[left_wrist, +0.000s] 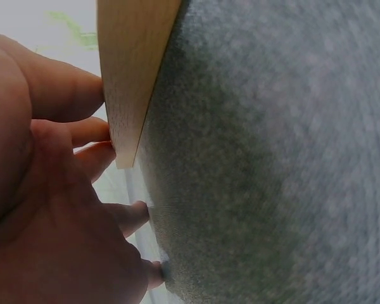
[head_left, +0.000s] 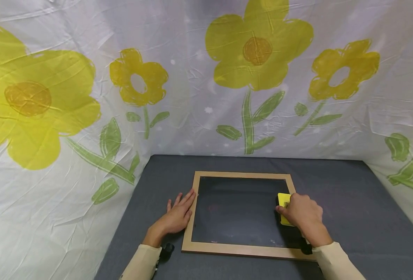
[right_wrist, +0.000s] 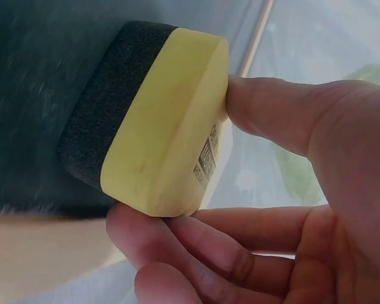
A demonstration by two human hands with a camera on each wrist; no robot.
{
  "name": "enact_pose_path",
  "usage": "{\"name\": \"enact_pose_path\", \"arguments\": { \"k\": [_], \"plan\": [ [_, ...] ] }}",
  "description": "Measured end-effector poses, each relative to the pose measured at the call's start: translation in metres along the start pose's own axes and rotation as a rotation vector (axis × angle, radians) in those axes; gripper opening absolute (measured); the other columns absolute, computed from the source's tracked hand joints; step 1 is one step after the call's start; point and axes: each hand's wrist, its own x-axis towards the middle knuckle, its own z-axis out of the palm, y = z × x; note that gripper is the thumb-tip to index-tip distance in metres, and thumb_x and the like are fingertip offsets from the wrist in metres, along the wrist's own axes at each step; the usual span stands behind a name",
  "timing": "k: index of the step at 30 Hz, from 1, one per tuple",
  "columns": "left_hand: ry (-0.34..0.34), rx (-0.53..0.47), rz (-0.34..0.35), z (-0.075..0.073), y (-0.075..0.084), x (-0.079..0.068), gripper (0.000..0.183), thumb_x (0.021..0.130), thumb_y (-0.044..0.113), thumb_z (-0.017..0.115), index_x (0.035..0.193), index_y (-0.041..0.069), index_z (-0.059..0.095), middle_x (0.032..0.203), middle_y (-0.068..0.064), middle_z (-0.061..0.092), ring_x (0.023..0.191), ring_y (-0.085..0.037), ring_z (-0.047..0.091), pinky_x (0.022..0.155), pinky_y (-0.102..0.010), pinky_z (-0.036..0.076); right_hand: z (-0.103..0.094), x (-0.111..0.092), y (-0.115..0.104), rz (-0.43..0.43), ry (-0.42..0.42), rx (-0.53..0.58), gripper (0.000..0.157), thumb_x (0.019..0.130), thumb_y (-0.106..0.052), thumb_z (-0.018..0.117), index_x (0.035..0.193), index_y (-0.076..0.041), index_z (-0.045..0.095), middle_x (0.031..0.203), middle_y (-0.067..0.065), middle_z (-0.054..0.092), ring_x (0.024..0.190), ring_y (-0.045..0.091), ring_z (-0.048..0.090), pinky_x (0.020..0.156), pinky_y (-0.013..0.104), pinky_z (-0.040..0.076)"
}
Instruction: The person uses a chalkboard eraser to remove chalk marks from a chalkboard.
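Note:
A chalkboard (head_left: 241,210) with a light wooden frame (head_left: 241,249) lies flat on the dark cloth. Near its right edge, my right hand (head_left: 305,216) grips a yellow board eraser (head_left: 283,200) between thumb and fingers. The right wrist view shows the eraser's black felt side (right_wrist: 114,101) against the board and dark print on its yellow back. My left hand (head_left: 175,217) rests at the left side of the frame, its fingers extended and touching the wood. Close up in the left wrist view, the fingertips meet the frame's outer edge (left_wrist: 130,82), while other fingers reach the cloth.
Dark grey cloth (head_left: 360,217) covers the table around the board. White curtains with printed yellow flowers (head_left: 258,50) hang behind and at both sides. Faint pale and reddish marks (head_left: 211,208) show on the board, some along its lower edge.

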Motion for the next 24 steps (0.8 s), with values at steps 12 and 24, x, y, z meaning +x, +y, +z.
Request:
{"name": "enact_pose_path", "arguments": {
  "k": [12,24],
  "plan": [
    [0.035,-0.087,0.066,0.007,-0.013,0.001,0.069,0.11,0.01,0.055,0.175,0.011,0.03,0.184,-0.01,0.023,0.166,-0.056,0.012,0.119,-0.088,-0.007,0.0,0.0,0.008,0.004,-0.006,-0.004,0.067,0.093,-0.055,0.082,0.106,0.008,0.064,0.076,0.014,0.06,0.067,0.03,0.06,0.055,0.041,0.049],
    [0.015,-0.059,0.044,0.003,-0.007,0.0,0.069,0.111,0.01,0.056,0.174,0.008,0.029,0.184,-0.011,0.021,0.167,-0.055,0.012,0.12,-0.087,-0.006,0.003,-0.002,0.005,-0.042,0.03,-0.021,0.063,0.093,-0.051,0.083,0.101,0.008,0.064,0.074,0.014,0.06,0.064,0.028,0.06,0.052,0.04,0.05]
  ]
}}
